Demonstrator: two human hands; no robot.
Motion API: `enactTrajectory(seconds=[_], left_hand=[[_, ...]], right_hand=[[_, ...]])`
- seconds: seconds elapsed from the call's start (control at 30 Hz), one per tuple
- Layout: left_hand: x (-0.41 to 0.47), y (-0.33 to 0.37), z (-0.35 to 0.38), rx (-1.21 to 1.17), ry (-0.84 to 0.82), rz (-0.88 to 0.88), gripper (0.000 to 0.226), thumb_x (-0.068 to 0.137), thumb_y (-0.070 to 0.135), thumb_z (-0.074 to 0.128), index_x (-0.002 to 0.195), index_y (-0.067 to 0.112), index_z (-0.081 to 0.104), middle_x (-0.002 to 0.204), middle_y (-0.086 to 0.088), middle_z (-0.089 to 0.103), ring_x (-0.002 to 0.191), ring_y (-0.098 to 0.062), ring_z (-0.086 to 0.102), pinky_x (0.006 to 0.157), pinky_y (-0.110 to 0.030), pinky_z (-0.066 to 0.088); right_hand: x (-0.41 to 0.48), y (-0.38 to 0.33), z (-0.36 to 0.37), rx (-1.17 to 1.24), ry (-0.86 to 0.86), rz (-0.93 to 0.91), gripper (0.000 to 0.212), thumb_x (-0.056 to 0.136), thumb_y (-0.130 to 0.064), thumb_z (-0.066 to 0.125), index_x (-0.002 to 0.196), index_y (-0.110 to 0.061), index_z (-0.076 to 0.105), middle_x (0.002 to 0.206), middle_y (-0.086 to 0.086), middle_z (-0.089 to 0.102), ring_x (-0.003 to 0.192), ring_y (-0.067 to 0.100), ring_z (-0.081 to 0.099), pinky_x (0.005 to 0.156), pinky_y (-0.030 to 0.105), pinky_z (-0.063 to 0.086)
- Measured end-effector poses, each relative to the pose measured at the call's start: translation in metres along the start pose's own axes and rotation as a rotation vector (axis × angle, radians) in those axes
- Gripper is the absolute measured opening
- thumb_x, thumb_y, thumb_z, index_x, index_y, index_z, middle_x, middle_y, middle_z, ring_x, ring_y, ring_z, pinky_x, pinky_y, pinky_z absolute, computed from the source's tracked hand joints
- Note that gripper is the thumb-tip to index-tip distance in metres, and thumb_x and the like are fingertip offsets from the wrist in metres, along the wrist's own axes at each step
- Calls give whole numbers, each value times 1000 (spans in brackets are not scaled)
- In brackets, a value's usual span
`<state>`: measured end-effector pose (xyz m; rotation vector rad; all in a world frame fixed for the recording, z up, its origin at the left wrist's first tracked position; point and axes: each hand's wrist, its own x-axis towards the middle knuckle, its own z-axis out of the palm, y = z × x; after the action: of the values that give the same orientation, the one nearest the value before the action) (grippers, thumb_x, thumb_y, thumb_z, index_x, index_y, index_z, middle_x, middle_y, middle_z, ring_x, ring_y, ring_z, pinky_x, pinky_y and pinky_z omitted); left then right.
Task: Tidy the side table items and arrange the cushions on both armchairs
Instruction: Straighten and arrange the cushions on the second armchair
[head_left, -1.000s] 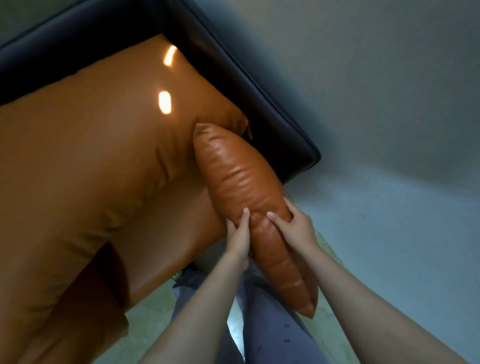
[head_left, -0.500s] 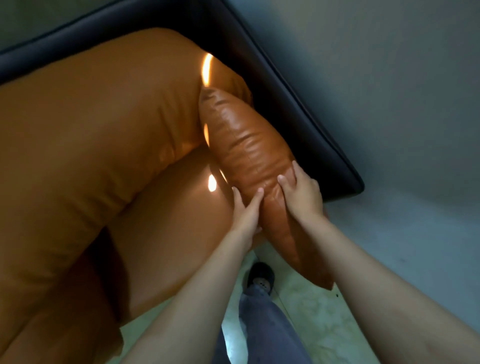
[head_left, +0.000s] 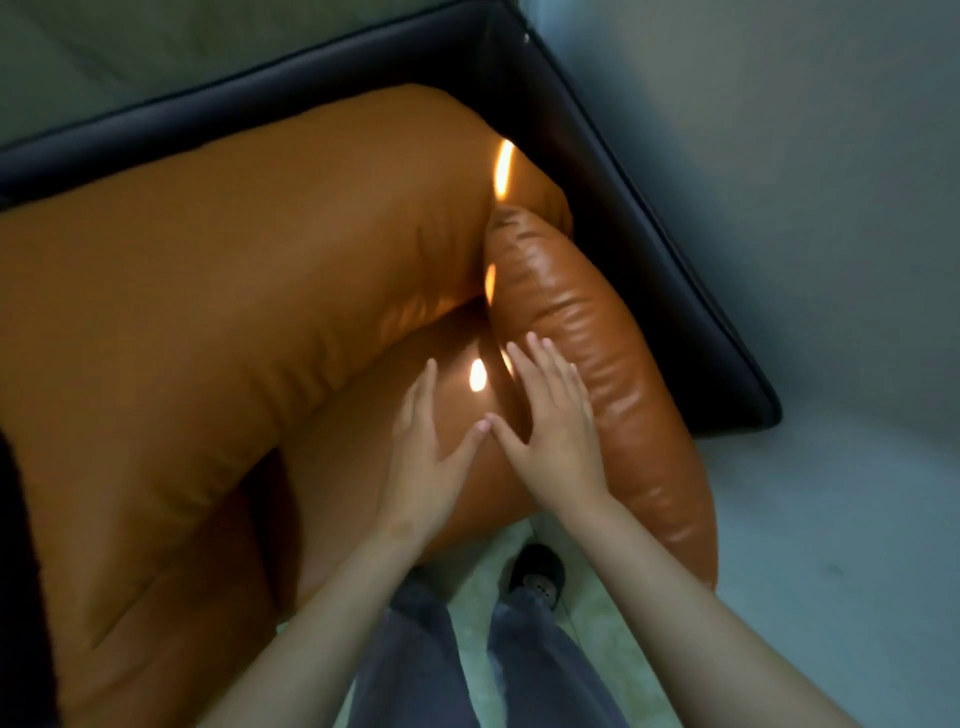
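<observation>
— Where's the cushion?
— I see the side cushion on edge at the armchair's right, against the dark frame. Left hand is flat on the seat cushion. Right hand is spread on the side cushion's inner face.
— Risk?
— Its near end looks to overhang, so it may tip right onto open floor.

Left hand and right hand released cushion, fingers now spread flat
</observation>
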<state>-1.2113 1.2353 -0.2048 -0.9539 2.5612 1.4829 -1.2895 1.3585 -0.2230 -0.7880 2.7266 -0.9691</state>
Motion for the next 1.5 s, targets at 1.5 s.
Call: enactTrajectory(seconds=[1.5], left_hand=[[153, -89, -228, 1104, 170, 328, 135, 46, 50, 88, 152, 23, 8, 160, -13, 2, 147, -28, -3, 117, -46, -6]], right_hand=[[204, -131, 124, -416, -124, -250, 111, 69, -49, 76, 152, -26, 7, 161, -1, 2, 147, 22, -8, 112, 59, -9]])
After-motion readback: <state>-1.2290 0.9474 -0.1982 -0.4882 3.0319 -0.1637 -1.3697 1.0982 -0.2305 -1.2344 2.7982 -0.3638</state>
